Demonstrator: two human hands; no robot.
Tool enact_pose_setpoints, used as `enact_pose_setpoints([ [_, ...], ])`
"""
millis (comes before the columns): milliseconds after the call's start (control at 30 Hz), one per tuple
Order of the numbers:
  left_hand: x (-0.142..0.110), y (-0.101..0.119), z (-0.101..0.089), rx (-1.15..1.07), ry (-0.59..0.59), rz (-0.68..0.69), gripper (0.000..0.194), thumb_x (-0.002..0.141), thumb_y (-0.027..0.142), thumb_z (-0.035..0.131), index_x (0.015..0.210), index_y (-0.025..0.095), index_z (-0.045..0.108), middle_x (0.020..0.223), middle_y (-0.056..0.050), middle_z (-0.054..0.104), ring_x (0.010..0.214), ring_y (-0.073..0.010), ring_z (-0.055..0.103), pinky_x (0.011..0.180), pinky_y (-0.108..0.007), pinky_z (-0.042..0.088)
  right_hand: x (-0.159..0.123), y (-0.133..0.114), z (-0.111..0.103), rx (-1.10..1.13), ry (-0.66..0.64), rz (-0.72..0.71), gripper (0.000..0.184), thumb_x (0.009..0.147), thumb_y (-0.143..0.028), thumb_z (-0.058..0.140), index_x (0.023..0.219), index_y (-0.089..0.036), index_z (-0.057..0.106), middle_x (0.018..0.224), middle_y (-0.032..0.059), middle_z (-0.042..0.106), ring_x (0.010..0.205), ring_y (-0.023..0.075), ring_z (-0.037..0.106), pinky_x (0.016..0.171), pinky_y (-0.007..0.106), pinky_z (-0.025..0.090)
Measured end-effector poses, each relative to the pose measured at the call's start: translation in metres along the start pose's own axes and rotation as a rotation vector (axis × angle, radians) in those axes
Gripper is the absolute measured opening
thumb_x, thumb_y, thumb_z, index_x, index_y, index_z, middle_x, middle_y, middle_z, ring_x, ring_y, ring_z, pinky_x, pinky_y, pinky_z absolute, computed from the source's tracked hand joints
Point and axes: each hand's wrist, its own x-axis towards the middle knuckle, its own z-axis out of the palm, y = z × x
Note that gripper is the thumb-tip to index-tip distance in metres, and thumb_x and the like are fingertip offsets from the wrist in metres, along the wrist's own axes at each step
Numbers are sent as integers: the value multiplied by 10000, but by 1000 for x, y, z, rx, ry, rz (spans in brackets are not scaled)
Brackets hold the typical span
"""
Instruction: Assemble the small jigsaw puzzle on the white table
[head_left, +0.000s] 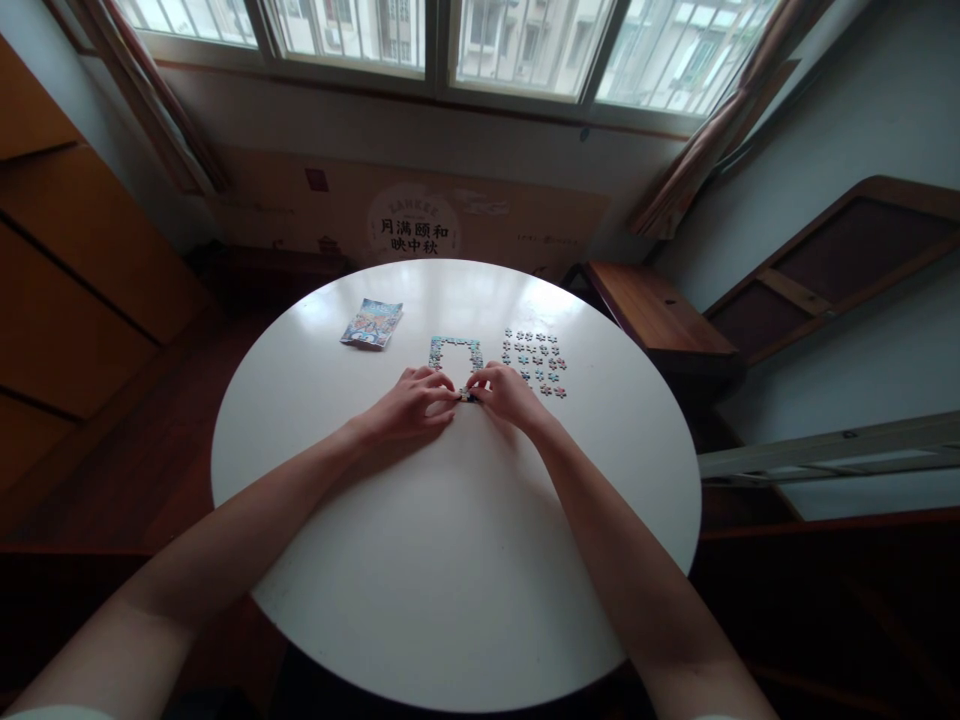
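Packet lies on the white table, its contents hidden. My left hand and right hand meet at the puzzle frame's near edge, fingertips close together; I can't tell what they pinch. Rightward, loose pieces form rows, partly covered.

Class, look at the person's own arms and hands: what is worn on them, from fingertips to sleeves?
The left hand and right hand wear no gloves, and no ring, watch or bracelet can be made out. The left arm and right arm are uncovered past the elbows. At the picture's bottom edge, a pale, whitish sleeve just shows.
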Motion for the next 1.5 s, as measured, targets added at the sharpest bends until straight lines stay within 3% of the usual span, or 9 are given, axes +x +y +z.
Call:
enact_pose_setpoints([
  [133,0,1,-1,-7,-1,-7,242,890,348,568,1089,298,696,1121,-44,661,1082,-237,530,972,-415,346,1,5,-6,31,23,16,190,852,-162,616,977,-178,758,908,73,658,719,136,590,726,255,438],
  [267,1,2,-1,-10,2,-10,237,888,328,567,1081,298,702,1115,-47,664,1079,-237,533,973,-420,347,0,9,-12,8,30,-3,197,839,-131,607,903,-198,780,896,68,650,728,139,593,738,259,444],
  [533,1,2,-2,9,3,23,219,896,326,559,1064,274,689,1151,-44,646,1081,-228,537,970,-395,345,0,8,-6,18,-60,-48,248,807,-105,615,878,-258,797,898,52,658,774,148,603,741,256,440],
  [833,0,0,-1,5,-15,14,219,907,334,543,1065,287,687,1165,-41,643,1109,-235,524,985,-404,344,0,8,-8,35,-61,-42,256,811,-97,591,883,-232,796,915,62,655,768,144,600,741,257,449],
  [933,0,-1,0,-4,-6,20,229,910,339,539,1077,286,686,1160,-43,642,1115,-238,522,988,-405,343,1,13,-16,56,18,-21,271,819,-97,563,894,-220,792,907,67,660,750,144,599,750,266,462],
  [1067,0,-2,0,-14,-8,23,261,904,348,547,1119,278,677,1159,-47,643,1121,-244,512,986,-403,339,-1,36,-39,70,265,161,271,824,-142,547,974,-188,769,919,76,696,743,163,617,767,291,483],
  [1167,0,-2,2,-13,-5,-10,274,895,358,560,1128,274,676,1160,-43,646,1130,-248,505,983,-409,322,-9,63,-54,-7,416,460,277,820,-196,535,984,-186,759,882,78,723,789,198,651,763,308,489],
  [1333,0,-3,6,-43,7,-69,269,888,376,571,1111,280,686,1165,-40,647,1122,-253,504,955,-421,307,-22,99,-61,-49,376,750,236,795,-260,584,937,-196,761,923,93,741,867,238,679,726,300,491],
  [1500,-1,-7,11,-101,33,-126,263,867,379,595,1089,288,703,1160,-41,638,1111,-256,495,943,-412,328,-21,100,-54,-42,327,716,222,790,-309,624,932,-193,748,912,88,737,832,221,680,686,281,482],
])
